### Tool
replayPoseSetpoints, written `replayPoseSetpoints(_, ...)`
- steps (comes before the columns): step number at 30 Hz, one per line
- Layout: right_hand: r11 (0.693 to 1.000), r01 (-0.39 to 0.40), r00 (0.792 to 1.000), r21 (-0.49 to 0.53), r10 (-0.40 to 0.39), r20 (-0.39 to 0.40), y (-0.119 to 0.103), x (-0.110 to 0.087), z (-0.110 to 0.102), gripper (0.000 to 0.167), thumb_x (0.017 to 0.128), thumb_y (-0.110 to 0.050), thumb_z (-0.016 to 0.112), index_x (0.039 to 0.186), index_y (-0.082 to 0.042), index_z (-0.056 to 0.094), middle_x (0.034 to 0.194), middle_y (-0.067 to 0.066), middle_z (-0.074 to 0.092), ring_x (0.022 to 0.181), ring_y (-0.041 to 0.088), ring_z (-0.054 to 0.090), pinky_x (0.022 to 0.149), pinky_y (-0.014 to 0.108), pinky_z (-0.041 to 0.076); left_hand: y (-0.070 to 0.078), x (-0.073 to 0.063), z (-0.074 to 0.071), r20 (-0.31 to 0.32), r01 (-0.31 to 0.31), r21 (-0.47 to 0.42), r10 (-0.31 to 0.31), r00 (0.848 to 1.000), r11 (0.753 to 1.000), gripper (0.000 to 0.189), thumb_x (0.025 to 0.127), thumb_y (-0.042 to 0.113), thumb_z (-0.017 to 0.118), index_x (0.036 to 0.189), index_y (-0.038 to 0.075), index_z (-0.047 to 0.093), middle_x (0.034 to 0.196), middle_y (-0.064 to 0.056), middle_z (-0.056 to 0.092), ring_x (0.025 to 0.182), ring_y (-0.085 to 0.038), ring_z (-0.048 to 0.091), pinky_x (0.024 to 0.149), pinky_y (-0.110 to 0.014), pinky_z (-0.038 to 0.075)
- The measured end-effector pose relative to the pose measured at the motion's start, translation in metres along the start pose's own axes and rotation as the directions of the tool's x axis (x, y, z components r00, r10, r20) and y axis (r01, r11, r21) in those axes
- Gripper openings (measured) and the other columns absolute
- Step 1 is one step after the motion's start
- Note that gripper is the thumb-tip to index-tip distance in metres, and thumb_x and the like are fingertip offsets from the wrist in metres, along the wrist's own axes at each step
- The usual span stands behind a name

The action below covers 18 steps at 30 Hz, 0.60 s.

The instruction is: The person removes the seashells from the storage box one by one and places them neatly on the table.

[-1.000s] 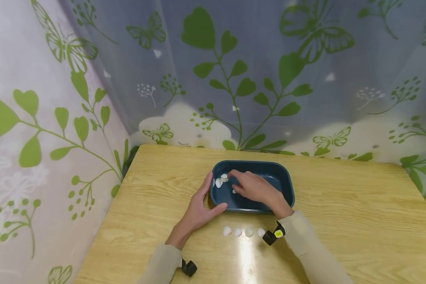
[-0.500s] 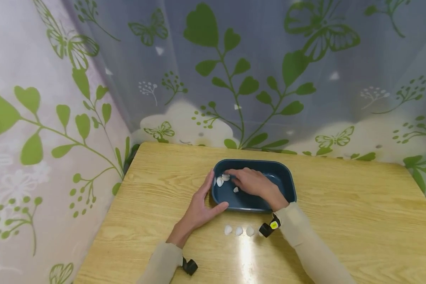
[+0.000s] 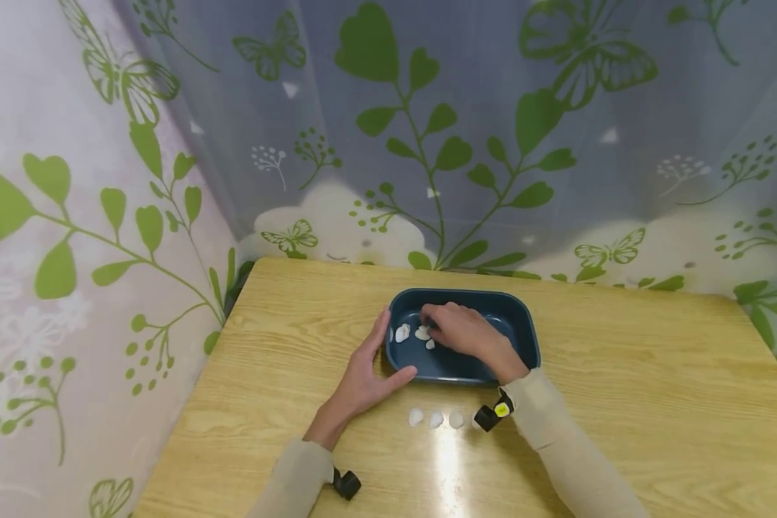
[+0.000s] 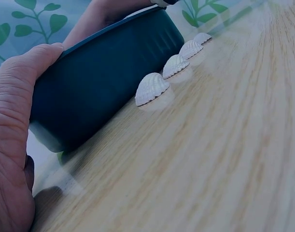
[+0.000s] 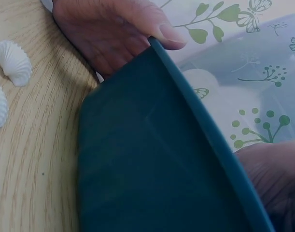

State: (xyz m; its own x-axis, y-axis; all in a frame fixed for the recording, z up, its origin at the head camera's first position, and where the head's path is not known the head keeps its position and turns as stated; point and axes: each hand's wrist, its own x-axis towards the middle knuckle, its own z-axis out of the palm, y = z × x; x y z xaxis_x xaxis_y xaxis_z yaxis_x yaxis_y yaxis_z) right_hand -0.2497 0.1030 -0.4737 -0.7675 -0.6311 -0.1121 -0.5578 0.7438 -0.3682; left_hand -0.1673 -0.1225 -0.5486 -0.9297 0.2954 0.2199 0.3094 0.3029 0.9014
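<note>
A dark blue rectangular basin [image 3: 453,379] stands on the wooden table. My left hand [image 3: 360,381] holds its left end, fingers along the side and thumb at the front rim; the left wrist view shows this thumb [image 4: 46,53] on the rim. My right hand [image 3: 466,332] reaches inside, fingers bent down beside white seashells [image 3: 422,333] left of the middle; I cannot tell whether it pinches one. A small shell [image 3: 430,344] lies just in front of those fingers. More shells [image 3: 402,333] sit at the basin's left end. In the right wrist view the basin wall [image 5: 137,145] hides the right fingertips.
In front of the basin, several white ribbed seashells [image 3: 436,419] lie in a row on the table [image 3: 285,324]; the right wrist camera [image 3: 485,418] overlaps the rightmost. Behind the table hangs a curtain [image 3: 473,144] with green leaves and butterflies.
My right index finger, stretched toward the shells at the left half a second ago, is now bent and drawn back right. Some shells have shifted right with it. My left hand stays in place.
</note>
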Motion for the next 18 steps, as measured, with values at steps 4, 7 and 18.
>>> replayPoseSetpoints(4, 1.0, 0.014, 1.0, 0.007, -0.014, 0.004, 0.004, -0.003, 0.0, 0.034, 0.104, -0.013, 0.067, 0.137, -0.008, 0.064, 0.106, 0.009, 0.075, 0.07, 0.011, 0.061, 0.061, 0.03, 0.049, 0.0, 0.001, 0.0, -0.003, -0.003, 0.003, 0.003, 1.0, 1.0, 0.104, 0.092, 0.045, 0.079, 0.169, 0.032, 0.01, 0.176, 0.003, 0.011, 0.16, -0.014, 0.012, 0.128, -0.051, 0.021)
replayPoseSetpoints(7, 1.0, 0.019, 1.0, 0.016, -0.019, 0.015, 0.007, -0.006, 0.0, 0.033, 0.104, -0.011, 0.065, 0.138, -0.009, 0.066, 0.11, 0.01, 0.075, 0.068, 0.01, 0.06, 0.059, 0.028, 0.047, 0.0, 0.001, 0.0, -0.004, -0.006, 0.006, 0.006, 1.0, 1.0, 0.104, 0.093, 0.046, 0.079, 0.169, 0.031, 0.01, 0.176, 0.004, 0.011, 0.16, -0.014, 0.013, 0.128, -0.052, 0.021)
replayPoseSetpoints(18, 0.993, 0.069, 0.996, 0.094, -0.074, 0.047, 0.015, -0.013, 0.001, 0.042, 0.105, -0.01, 0.064, 0.146, -0.008, 0.059, 0.105, 0.007, 0.074, 0.064, 0.009, 0.053, 0.07, 0.032, 0.049, 0.0, 0.0, 0.0, -0.005, -0.003, 0.004, 0.003, 1.0, 1.0, 0.104, 0.093, 0.047, 0.079, 0.17, 0.03, 0.01, 0.176, 0.003, 0.011, 0.16, -0.015, 0.013, 0.127, -0.054, 0.022)
